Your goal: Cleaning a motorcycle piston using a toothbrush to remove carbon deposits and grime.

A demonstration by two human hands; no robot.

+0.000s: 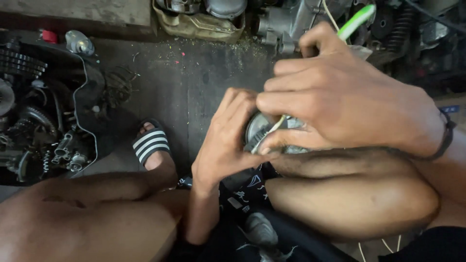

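- The left hand (pixel 221 145) wraps the near side of a round metal part (pixel 264 133), its fingers curled and clamped on the rim; the part sits above the person's knees, between both hands
- The right hand (pixel 340 99) comes over the top of the same part, fingers closed on its upper edge, the thumb pressing near a thin pale wire (pixel 275 125) that crosses its face
- A green-and-white handled tool (pixel 357 20) sticks out behind the right hand; whether that hand grips it I cannot tell
- Risk, as I judge it: the part is held in the air over bare legs, so a slip of either grip would likely drop it onto a knee or the dark floor (pixel 194 82)
- Risk: the thin wire lies under the thumb and could be pinched or kinked if the hands twist against each other
- Risk: the sandalled foot (pixel 151 145) is close to the tray of gears and small parts (pixel 43 126), where a shift could knock pieces loose
- Hidden: most of the metal part is covered by fingers, so its shape and any fastening are unclear
- The engine pieces (pixel 291 19) along the top edge are cut off and too dark to make out
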